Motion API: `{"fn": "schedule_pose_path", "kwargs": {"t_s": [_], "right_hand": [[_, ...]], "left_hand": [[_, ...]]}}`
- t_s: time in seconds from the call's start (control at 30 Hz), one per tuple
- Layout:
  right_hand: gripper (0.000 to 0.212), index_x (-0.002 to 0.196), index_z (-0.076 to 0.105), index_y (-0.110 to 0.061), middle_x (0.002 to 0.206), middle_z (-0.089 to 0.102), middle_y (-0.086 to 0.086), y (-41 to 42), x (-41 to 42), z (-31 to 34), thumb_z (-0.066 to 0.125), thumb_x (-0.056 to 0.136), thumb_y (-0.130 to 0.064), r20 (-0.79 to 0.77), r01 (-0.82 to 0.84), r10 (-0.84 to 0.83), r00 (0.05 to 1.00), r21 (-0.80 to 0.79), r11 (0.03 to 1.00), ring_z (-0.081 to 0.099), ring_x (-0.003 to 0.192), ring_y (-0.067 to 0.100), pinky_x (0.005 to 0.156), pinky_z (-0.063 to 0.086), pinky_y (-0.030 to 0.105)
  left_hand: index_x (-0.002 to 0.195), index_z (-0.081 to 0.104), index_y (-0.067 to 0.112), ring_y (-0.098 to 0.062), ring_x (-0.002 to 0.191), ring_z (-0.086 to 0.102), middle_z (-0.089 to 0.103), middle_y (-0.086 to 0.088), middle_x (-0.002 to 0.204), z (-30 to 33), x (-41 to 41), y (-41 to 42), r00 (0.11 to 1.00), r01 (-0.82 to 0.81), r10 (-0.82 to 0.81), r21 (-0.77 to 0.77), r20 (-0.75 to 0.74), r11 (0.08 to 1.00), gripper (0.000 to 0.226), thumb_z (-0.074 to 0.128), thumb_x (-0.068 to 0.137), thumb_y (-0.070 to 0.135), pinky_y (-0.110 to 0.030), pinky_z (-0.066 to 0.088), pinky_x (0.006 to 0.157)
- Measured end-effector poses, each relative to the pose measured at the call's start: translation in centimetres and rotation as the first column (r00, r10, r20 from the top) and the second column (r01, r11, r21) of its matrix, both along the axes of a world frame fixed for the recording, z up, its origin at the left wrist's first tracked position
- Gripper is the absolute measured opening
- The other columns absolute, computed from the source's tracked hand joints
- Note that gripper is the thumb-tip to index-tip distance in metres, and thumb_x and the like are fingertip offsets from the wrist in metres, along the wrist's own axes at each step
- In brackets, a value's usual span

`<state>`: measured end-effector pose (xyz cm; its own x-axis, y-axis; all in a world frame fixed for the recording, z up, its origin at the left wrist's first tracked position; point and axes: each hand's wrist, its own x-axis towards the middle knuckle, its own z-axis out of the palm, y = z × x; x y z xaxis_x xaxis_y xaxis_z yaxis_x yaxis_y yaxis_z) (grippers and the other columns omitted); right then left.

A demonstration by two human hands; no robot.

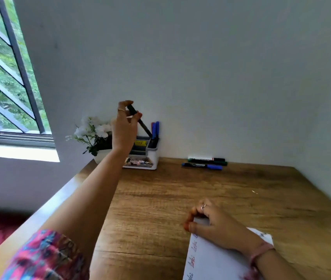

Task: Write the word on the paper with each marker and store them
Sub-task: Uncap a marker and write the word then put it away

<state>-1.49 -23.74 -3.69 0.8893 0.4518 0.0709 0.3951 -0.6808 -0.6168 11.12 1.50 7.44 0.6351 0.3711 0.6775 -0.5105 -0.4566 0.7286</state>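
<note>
- window (9,77) far left, barred, greenery outside; not part of task.
- patterned sleeve (45,257) bottom left, the left arm reaches up and away across the desk (160,199).
- white flowers (91,128) in a pot by the wall, partly hidden behind the left wrist.
- left hand (124,128) raised over the organizer (146,154), fingers pinching the upper end of a black marker (140,122). Marker is tilted, lower tip pointing down into the rear compartment, so I judge it is being stored. Whether the tip is already inside, can't tell.
- blue markers (155,129) stand upright in that same compartment; something red behind them, mostly hidden. Labels on the organizer front are unreadable.
- three more markers (206,163) lie flat on the desk by the wall, right of the organizer, well apart from it: likely still to be used. Colours look white/black, green, blue.
- right hand (211,221) low on the desk, fingers curled down onto the top edge of the paper (211,259), probably pinning it steady. No marker seen in it.
- paper shows red handwriting down its left edge, blurred, word not legible; sheet cut off by the frame bottom.
</note>
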Motion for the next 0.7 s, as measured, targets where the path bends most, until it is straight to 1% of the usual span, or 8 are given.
{"fn": "schedule_pose_path", "kwargs": {"t_s": [0.07, 0.17, 0.27, 0.43, 0.5, 0.57, 0.63, 0.7], "right_hand": [[0.013, 0.079, 0.056, -0.041, 0.099, 0.049, -0.016, 0.0, 0.1, 0.0, 0.067, 0.08, -0.046, -0.019, 0.008, -0.008, 1.0, 0.002, 1.0, 0.044, 0.097, -0.002, 0.087, 0.037, 0.02], [0.018, 0.072, 0.052, -0.042, 0.097, 0.048, -0.017, 0.0, 0.2, 0.1, 0.068, 0.078, -0.049, -0.044, 0.013, -0.012, 0.999, 0.018, 1.0, 0.044, 0.1, 0.001, 0.096, 0.038, 0.031], [0.016, 0.072, 0.054, -0.043, 0.096, 0.046, -0.021, 0.0, 0.3, 0.0, 0.066, 0.077, -0.053, -0.055, 0.014, -0.013, 0.998, 0.002, 1.0, 0.042, 0.101, -0.001, 0.098, 0.037, 0.033], [0.014, 0.074, 0.056, -0.045, 0.095, 0.044, -0.022, 0.0, 0.4, 0.0, 0.065, 0.077, -0.055, -0.088, 0.014, -0.015, 0.996, -0.009, 1.0, 0.042, 0.102, 0.0, 0.102, 0.034, 0.037], [0.016, 0.076, 0.056, -0.041, 0.096, 0.044, -0.022, 0.0, 0.4, 0.1, 0.064, 0.077, -0.055, -0.097, 0.022, -0.024, 0.995, -0.025, 0.999, 0.042, 0.104, 0.003, 0.103, 0.033, 0.038], [0.017, 0.077, 0.055, -0.041, 0.098, 0.044, -0.021, 0.1, 0.4, 0.2, 0.063, 0.078, -0.056, -0.106, 0.028, -0.032, 0.994, -0.037, 0.999, 0.042, 0.105, 0.003, 0.103, 0.033, 0.037], [0.017, 0.079, 0.057, -0.041, 0.101, 0.046, -0.018, 0.1, 0.4, 0.2, 0.063, 0.077, -0.057, -0.111, 0.03, -0.034, 0.993, -0.035, 0.999, 0.042, 0.105, 0.002, 0.105, 0.031, 0.039], [0.018, 0.08, 0.057, -0.041, 0.101, 0.046, -0.017, 0.1, 0.4, 0.3, 0.063, 0.077, -0.057, -0.117, 0.032, -0.037, 0.992, -0.042, 0.999, 0.043, 0.105, 0.002, 0.106, 0.03, 0.04]], "left_hand": [[0.124, 0.048, 0.015, -0.022, 0.095, 0.066, 0.068, -0.01, 0.103, -0.2, 1.3, -0.3, 0.999, -0.009, 0.013, 0.103, -0.035, 0.995, 0.034, 0.058, 0.092, 0.012, -0.043, 0.054, 0.084], [0.126, 0.049, 0.011, -0.025, 0.098, 0.066, 0.067, -0.016, 0.11, -0.7, 2.8, -0.9, 0.996, -0.017, 0.038, 0.241, -0.085, 0.97, 0.037, 0.06, 0.09, 0.012, -0.039, 0.053, 0.087], [0.127, 0.05, 0.01, -0.029, 0.099, 0.063, 0.063, -0.018, 0.113, -1.6, 4.1, -1.3, 0.986, 0.003, 0.049, 0.312, -0.157, 0.95, 0.039, 0.061, 0.09, 0.012, -0.04, 0.052, 0.088], [0.134, 0.047, 0.012, -0.013, 0.076, 0.053, 0.062, -0.015, 0.111, -2.9, 5.3, -1.6, 0.963, -0.007, 0.101, 0.353, -0.25, 0.936, 0.045, 0.059, 0.091, 0.011, -0.024, 0.046, 0.075], [0.138, 0.044, 0.012, -0.014, 0.083, 0.054, 0.061, -0.017, 0.119, -3.2, 5.8, -1.5, 0.954, -0.005, 0.118, 0.38, -0.274, 0.925, 0.049, 0.059, 0.092, 0.012, -0.025, 0.045, 0.082], [0.143, 0.036, 0.013, -0.023, 0.098, 0.058, 0.057, -0.02, 0.125, -3.5, 6.3, -1.3, 0.937, 0.006, 0.142, 0.421, -0.32, 0.907, 0.055, 0.057, 0.093, 0.014, -0.032, 0.045, 0.094], [0.147, 0.027, 0.015, -0.031, 0.113, 0.051, 0.047, -0.022, 0.13, -3.5, 6.7, -1.2, 0.913, -0.003, 0.185, 0.448, -0.364, 0.894, 0.06, 0.055, 0.094, 0.016, -0.037, 0.04, 0.101], [0.148, 0.023, 0.014, -0.031, 0.11, 0.048, 0.039, -0.02, 0.127, -3.4, 6.5, -1.5, 0.921, -0.043, 0.187, 0.388, -0.342, 0.921, 0.061, 0.053, 0.095, 0.017, -0.036, 0.041, 0.101]]}}
